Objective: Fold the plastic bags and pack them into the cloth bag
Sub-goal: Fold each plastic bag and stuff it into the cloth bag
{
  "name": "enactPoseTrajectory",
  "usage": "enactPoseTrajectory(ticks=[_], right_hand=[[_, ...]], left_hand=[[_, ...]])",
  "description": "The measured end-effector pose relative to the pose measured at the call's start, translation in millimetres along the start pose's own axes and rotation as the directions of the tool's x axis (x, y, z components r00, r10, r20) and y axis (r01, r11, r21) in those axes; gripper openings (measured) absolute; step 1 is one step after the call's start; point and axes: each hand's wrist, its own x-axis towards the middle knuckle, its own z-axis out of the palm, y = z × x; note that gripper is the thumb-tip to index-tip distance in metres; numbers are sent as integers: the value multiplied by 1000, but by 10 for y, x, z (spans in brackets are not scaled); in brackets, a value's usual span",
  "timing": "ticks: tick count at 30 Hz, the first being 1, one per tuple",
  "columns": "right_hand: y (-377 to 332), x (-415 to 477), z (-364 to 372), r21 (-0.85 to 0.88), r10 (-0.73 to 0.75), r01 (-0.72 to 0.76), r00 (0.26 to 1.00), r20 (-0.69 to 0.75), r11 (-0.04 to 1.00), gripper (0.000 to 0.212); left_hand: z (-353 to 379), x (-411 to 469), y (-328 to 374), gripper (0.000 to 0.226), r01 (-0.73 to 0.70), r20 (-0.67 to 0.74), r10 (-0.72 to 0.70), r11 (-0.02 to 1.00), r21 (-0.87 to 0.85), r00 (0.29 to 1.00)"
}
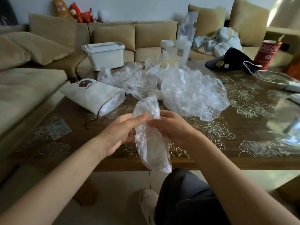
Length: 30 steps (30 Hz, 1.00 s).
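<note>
The left grip (123, 132) and right grip (168, 125) both pinch 1 folded plastic bag (151, 148) above the near bench (243, 127) edge, long axis pointing away from the person; the cloth bag (92, 96) lies to the left, mouth facing it, nearer the left grip.

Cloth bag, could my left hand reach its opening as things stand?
Probably yes: the cloth bag lies just beyond the left hand, bare table between, though that hand holds the plastic bag.
</note>
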Motion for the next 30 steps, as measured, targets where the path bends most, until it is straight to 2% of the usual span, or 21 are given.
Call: enactPoseTrajectory(ticks=[3, 5, 7, 8, 10, 13, 15, 17, 19, 21, 24, 28, 29, 30], right_hand=[[-7, 1, -19, 86, -2, 0, 1000, 17, 996, 33], [-3, 14, -40, 154, 1, -8, 999, 43, 988, 36], [11, 27, -75, 174, -20, 12, 999, 44, 985, 21], [24, 41, -96, 168, -39, 32, 999, 38, 985, 23], [33, 40, -105, 157, -59, 52, 997, 39, 986, 42], [38, 43, -75, 127, -48, 44, 998, 30, 991, 39], [28, 38, -41, 100, -53, 51, 998, 21, 994, 37], [28, 36, -16, 99, -58, 56, 998, 10, 993, 38], [21, 30, 9, 96, -55, 56, 998, -11, 994, 40], [14, 33, 39, 79, -69, 72, 997, -37, 994, 43], [6, 11, 88, 29, -108, 110, 992, -59, 993, 43], [-60, -56, 56, -12, -146, 146, 988, -44, 989, 40], [-93, -65, 36, -55, -184, 181, 981, -59, 982, 37], [-113, -77, 1, -171, -260, 242, 961, -90, 955, 37]], left_hand=[[72, 52, -57, 11, -59, -259, 79, 995, 85, 963], [85, 59, -81, 5, -83, -321, 106, 993, 83, 941], [74, 55, -90, 9, -117, -341, 134, 991, 69, 930], [62, 56, -92, 11, -132, -342, 144, 990, 58, 929], [51, 39, -76, 14, -125, -328, 113, 992, -16, 938], [24, 20, -69, 20, -100, -268, 49, 978, -182, 962], [15, -13, -72, 33, -59, -174, 3, 946, -319, 985], [2, -49, -82, 54, 41, -52, -71, 896, -442, 996], [29, -96, -58, 66, 131, 67, -112, 879, -459, 991], [72, -126, -43, 54, 133, 119, -93, 911, -391, 988], [110, -143, -51, 26, 135, 96, -108, 930, -342, 989], [36, -124, -98, 22, 176, 12, -181, 935, -308, 983], [-8, -119, -95, 19, 173, -18, -186, 939, -296, 982], [-38, -116, -82, 17, 172, -41, -191, 942, -288, 981]])
